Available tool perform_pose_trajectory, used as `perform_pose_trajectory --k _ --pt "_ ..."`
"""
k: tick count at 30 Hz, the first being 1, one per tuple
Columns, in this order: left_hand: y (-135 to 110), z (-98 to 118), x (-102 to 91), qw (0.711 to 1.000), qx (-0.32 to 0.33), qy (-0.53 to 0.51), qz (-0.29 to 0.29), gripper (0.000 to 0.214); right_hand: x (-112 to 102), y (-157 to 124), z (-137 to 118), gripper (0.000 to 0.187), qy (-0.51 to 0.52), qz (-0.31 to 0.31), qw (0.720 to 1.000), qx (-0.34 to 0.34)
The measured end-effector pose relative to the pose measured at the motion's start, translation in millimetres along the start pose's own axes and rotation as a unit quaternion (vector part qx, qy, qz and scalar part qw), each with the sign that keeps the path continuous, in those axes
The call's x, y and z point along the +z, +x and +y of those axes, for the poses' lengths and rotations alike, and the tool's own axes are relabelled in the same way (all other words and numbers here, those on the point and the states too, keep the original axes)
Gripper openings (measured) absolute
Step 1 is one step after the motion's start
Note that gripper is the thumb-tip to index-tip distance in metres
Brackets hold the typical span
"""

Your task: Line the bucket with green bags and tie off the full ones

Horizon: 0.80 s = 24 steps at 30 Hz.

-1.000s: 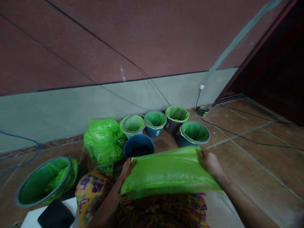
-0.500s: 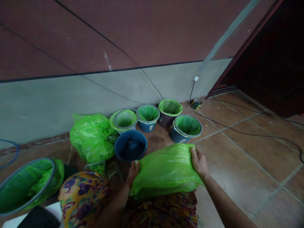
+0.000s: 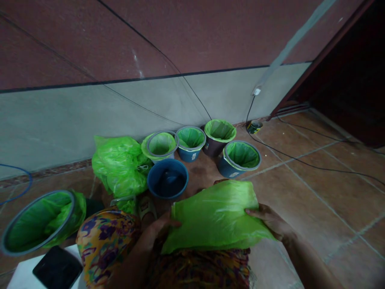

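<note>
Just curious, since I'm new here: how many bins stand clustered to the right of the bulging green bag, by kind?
Green-lined blue bins: 2
Green-lined dark brown bin: 1
Green-lined whitish bin: 1
Unlined blue bin: 1
Total: 5

The left hand (image 3: 162, 225) and right hand (image 3: 272, 221) hold opposite ends of a green plastic bag (image 3: 212, 216) over a patterned cloth (image 3: 210, 267); farther off, a blue basin (image 3: 154, 182) and four lined buckets (image 3: 188, 155) stand on the floor (image 3: 333, 188).

Worn on the head, the one camera faces forward and down from above the lap (image 3: 207, 269), with the left hand (image 3: 162, 225) and right hand (image 3: 272, 221) close, the buckets (image 3: 191, 155) farther out, and the wall (image 3: 144, 98) behind them.
</note>
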<state>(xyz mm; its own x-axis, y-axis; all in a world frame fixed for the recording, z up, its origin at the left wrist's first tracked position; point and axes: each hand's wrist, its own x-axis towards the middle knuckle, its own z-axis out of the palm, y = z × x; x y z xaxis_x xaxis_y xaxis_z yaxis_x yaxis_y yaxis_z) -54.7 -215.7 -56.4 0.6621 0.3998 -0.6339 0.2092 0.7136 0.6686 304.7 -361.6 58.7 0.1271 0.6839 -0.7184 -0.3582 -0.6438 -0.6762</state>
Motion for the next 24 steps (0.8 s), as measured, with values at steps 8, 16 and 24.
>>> perform_pose_trajectory --k 8,16,24 --pt "-4 9 -9.0 0.975 -0.028 0.134 0.173 0.044 -18 -11 -9 0.028 -0.013 0.012 0.999 0.034" --pt "-38 75 -28.3 0.979 0.125 0.063 0.145 0.043 -19 -18 -53 0.031 -0.048 -0.019 0.998 -0.024" --pt "-81 141 -17.2 0.954 0.209 0.095 0.191 0.055 -10 -7 -91 0.036 -0.166 0.081 0.964 -0.193"
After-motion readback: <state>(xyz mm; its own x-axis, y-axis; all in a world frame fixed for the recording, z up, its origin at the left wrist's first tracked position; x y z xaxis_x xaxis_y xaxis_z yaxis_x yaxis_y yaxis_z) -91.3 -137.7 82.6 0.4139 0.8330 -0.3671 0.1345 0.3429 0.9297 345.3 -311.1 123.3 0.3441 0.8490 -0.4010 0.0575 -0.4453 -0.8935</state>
